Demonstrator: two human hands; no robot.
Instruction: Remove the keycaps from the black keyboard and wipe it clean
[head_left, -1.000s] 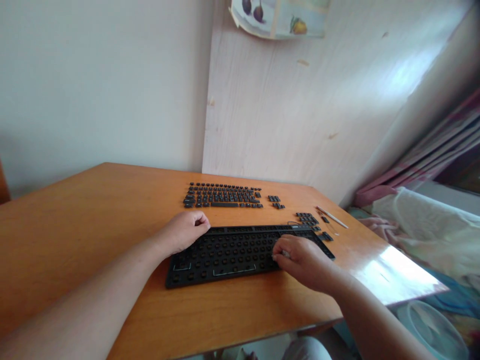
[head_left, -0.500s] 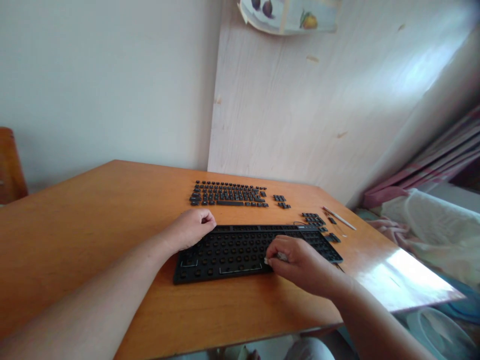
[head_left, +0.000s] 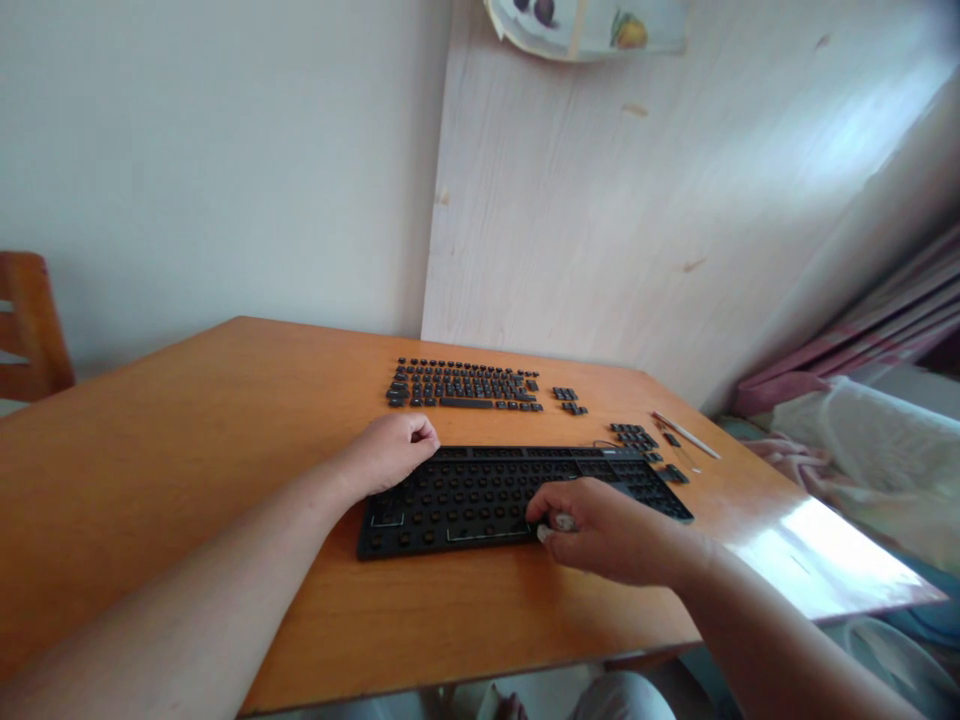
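A black keyboard (head_left: 480, 500) with its keycaps off lies on the wooden table in front of me, its bare key switches showing. My left hand (head_left: 397, 452) is closed at its back left corner and covers that corner; the undersides of the fingers are hidden. Over the front part of the keyboard, right of the white-outlined space bar slot, is my right hand (head_left: 577, 522). Its fingers are pinched round a small crumpled white wad, like tissue (head_left: 562, 522), which touches or nearly touches the switches. Most of the wad is inside the fist.
Loose black keycaps (head_left: 472, 387) are laid out in keyboard order behind the keyboard. More keycaps (head_left: 634, 437) lie at its back right, near a white pen-like stick (head_left: 694, 438) and a thin wire tool. The table's front edge (head_left: 480, 682) runs close to me.
My right hand has shifted slightly over the switches and its fingers have turned, so more of the white wad shows. My left hand stays at the corner. The camera view has moved a little.
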